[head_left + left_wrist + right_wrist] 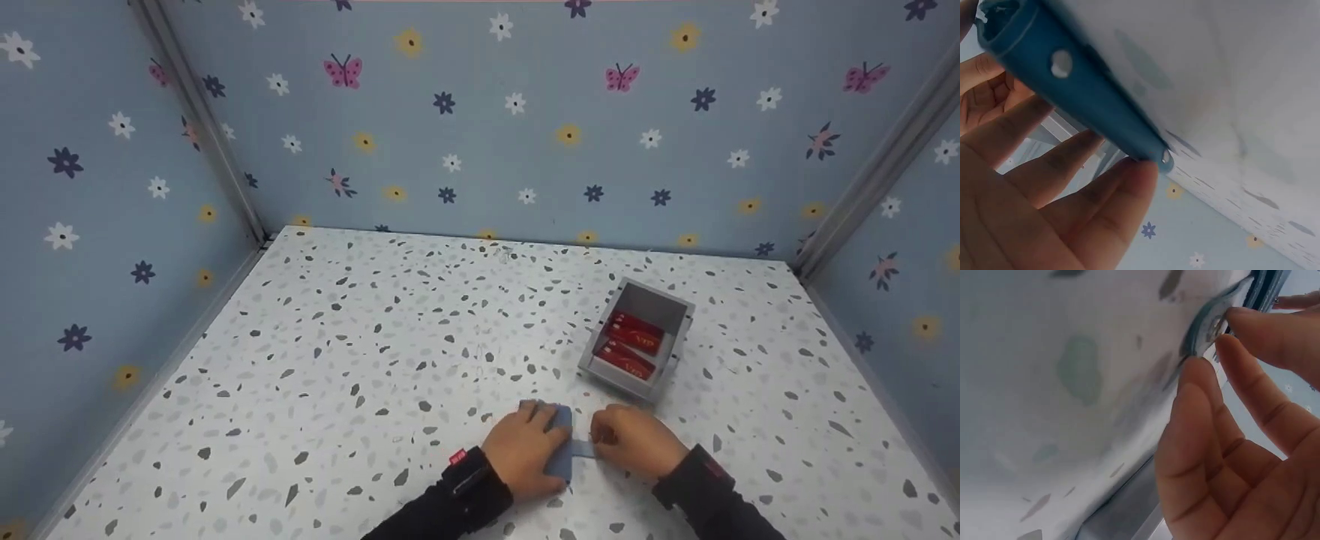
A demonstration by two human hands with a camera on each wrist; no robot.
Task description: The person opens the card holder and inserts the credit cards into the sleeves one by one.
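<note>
A small blue wallet-like case [562,466] lies on the speckled table in front of me, with a narrow strap [582,448] sticking out of its right side. My left hand [523,450] is spread over the case, fingers toward its far end and thumb at its near end. In the left wrist view, the fingertips [1143,171] press along the edge of the case [1089,101], which has round metal-looking spots. The right hand [637,442] pinches the strap's end between thumb and fingers. Close up, the strap [1207,323] bends up from the table.
Just beyond my right hand stands a grey open box [651,294]. Inside it are two red packets [636,334] with pale lettering. Patterned blue walls [480,120] enclose the table [360,315] at the back and both sides.
</note>
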